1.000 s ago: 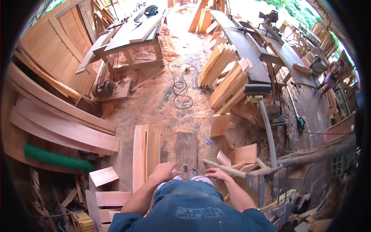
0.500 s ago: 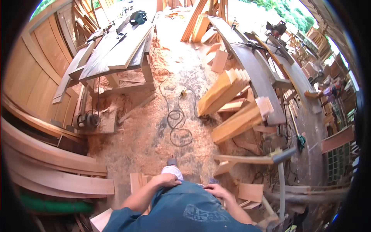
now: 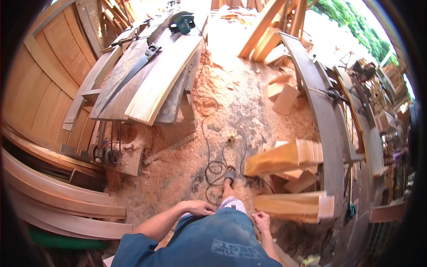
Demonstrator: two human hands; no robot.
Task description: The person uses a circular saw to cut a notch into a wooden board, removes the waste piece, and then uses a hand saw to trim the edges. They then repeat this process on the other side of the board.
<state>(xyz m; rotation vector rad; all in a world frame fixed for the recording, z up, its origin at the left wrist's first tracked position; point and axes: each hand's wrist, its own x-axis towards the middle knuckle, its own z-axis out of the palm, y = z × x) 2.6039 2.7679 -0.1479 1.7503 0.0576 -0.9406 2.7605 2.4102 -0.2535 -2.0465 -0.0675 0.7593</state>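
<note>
My left hand rests near the lower edge of my blue shirt, its fingers loosely stretched out, and I see nothing in it. My right hand is by the other side of the shirt, its fingers curled in with no object showing. One sandalled foot is ahead of me, beside a coiled black cable. Farther off, on a workbench at the left, lie a handsaw, a long pale board and a dark green power tool.
Sawdust covers the floor. Stacked thick timber blocks stand at the right beside a long bench. Curved wooden pieces are stacked at the left below panelled doors. A motor sits under the left workbench.
I have moved forward, and the left workbench, timber blocks and cable appear closer. My right hand has come away from the shirt's hem; the handsaw now shows clearly.
</note>
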